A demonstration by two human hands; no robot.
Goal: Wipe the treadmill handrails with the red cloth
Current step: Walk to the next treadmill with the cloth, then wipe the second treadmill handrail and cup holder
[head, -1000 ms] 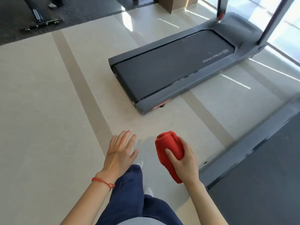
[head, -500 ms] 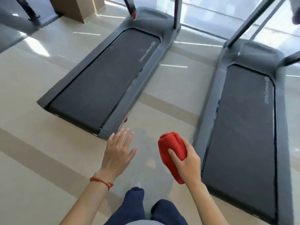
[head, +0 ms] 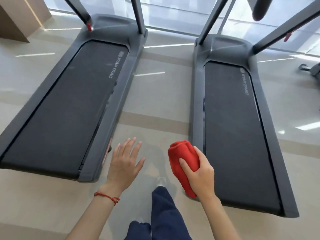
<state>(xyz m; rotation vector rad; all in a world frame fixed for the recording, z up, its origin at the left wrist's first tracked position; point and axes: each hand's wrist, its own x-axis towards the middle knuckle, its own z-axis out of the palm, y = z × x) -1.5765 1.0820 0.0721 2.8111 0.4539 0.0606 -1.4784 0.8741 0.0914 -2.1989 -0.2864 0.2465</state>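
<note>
My right hand point(head: 200, 177) is closed around the rolled red cloth point(head: 184, 161), thumb across its front, the bundle standing upright with its folded top above my fingers and its lower end poking out below my palm. My left hand point(head: 123, 164) holds nothing, fingers spread and palm down, a red string bracelet point(head: 107, 197) on the wrist. Both hands hang over the pale floor point(head: 155, 101) in the gap between two treadmills. The left treadmill point(head: 65, 104) lies beside my empty hand; the right treadmill point(head: 232, 129) is just beside the cloth. Their dark uprights point(head: 137, 14) climb out of the top of the view. My leg in dark blue trousers point(head: 164, 213) shows below.
</note>
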